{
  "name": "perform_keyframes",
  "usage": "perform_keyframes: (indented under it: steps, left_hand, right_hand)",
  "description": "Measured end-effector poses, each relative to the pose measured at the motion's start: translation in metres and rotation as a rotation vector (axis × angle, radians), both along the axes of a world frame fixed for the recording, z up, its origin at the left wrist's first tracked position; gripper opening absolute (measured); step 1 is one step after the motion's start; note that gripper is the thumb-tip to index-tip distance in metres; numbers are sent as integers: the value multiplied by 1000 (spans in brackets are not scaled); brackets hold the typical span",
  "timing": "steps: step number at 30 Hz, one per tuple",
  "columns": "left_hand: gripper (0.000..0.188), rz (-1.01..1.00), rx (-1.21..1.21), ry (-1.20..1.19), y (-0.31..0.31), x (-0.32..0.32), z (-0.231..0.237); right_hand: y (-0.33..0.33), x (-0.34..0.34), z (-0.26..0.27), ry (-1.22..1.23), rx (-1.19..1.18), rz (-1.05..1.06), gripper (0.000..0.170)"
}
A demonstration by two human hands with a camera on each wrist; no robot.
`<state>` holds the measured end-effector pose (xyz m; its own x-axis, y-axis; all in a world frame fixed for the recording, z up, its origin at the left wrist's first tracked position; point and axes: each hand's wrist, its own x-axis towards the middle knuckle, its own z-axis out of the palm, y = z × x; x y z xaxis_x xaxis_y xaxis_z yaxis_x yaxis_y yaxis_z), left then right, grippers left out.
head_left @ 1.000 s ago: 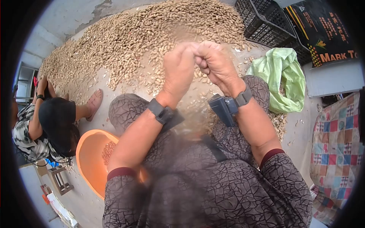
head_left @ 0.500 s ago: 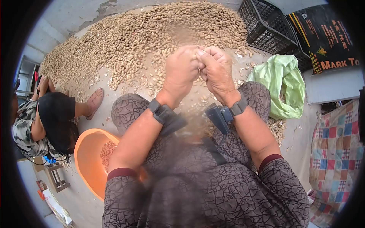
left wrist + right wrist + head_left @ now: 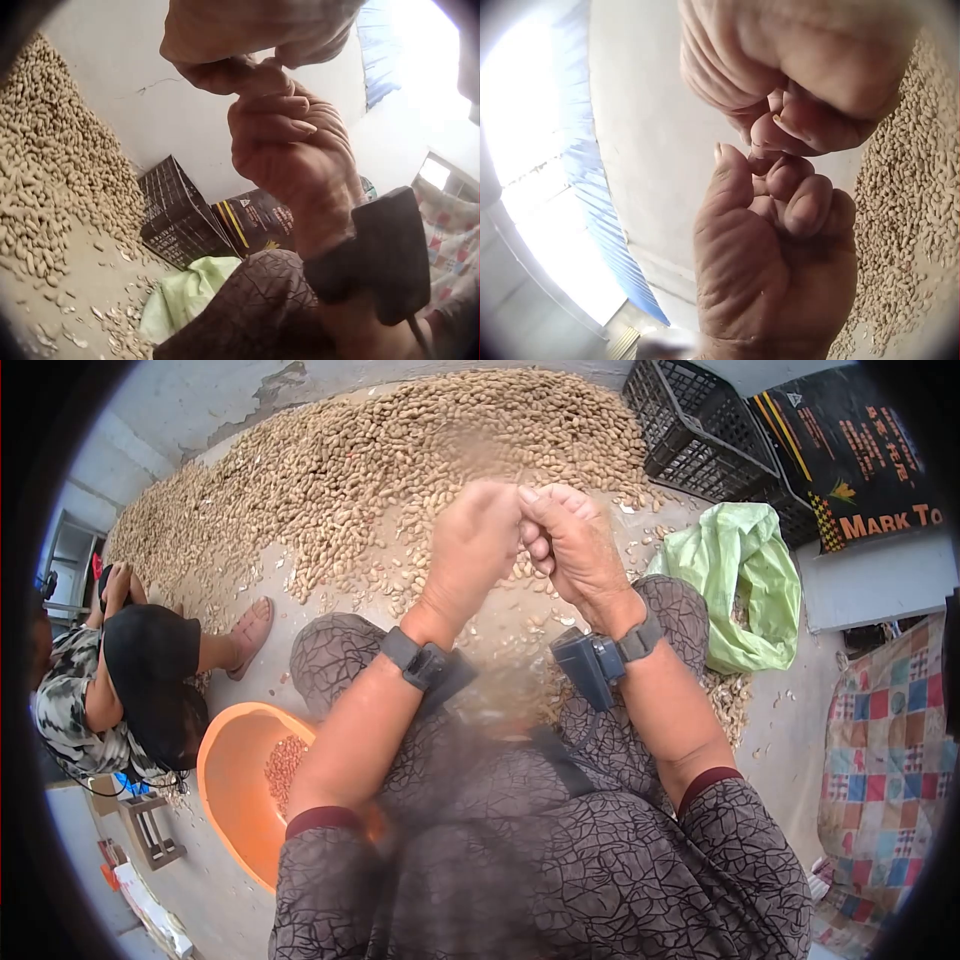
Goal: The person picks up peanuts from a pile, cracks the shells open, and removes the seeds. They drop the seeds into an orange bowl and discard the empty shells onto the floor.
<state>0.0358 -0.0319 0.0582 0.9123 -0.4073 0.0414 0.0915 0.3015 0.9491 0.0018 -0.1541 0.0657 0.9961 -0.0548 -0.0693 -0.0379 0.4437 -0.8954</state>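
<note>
My left hand (image 3: 472,545) and right hand (image 3: 572,545) meet at the fingertips, raised in front of the peanut pile (image 3: 380,455). Between them the tips pinch a small peanut (image 3: 762,160), mostly hidden by the fingers. In the left wrist view the right hand (image 3: 289,142) has its fingers curled in under the left hand (image 3: 255,34). From the right wrist, the left hand (image 3: 772,255) shows its thumb and curled fingers against the right hand's (image 3: 802,67) fingertips.
An orange basin (image 3: 225,780) with shelled red peanuts (image 3: 286,765) stands by my left leg. A light green sack (image 3: 745,580) lies beyond my right knee, near a black crate (image 3: 700,435) and a black printed bag (image 3: 850,460). Another person (image 3: 150,670) sits at the left.
Both hands stay together at the fingertips, sitting slightly lower than a second ago. The left hand turns a little and looks blurred now; the fingers shift against each other.
</note>
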Motion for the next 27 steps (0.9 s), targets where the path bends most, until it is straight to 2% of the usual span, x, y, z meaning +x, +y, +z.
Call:
perform_keyframes:
  steps: [1,5,7,12,14,16,20,22,25,26,27]
  left_hand:
    - [20,51,121,-175,-1,-1,1]
    - [21,39,147,-221,1,2,-2]
    - [22,5,118,-113,2,1,0]
    - [23,21,136,-86,2,1,-4]
    - [24,34,146,-55,-1,0,-8]
    - [23,67,62,81,-2,0,-10]
    - [23,51,-4,203,2,3,-9]
    - [17,-86,-149,251,8,6,-11]
    - [11,-145,-288,346,9,8,-12]
    - [11,-145,-288,345,9,10,-13]
    - [10,-115,-175,268,10,13,-12]
  right_hand:
    - [-1,1,-3,-4,-39,-32,19]
    - [-1,1,-3,-40,-123,-127,21]
    - [0,0,1,-44,-137,-122,18]
    - [2,-3,9,-35,-258,-90,13]
    - [8,-4,8,-66,-320,-168,11]
    - [12,-3,4,-80,-302,-185,10]
    - [14,-9,8,-125,-199,-151,7]
    - [18,-10,6,-146,-192,-175,7]
    - [19,-7,2,-149,-148,-185,8]
    - [17,-6,0,-135,-113,-171,8]
    - [14,-5,-2,-138,-115,-171,8]
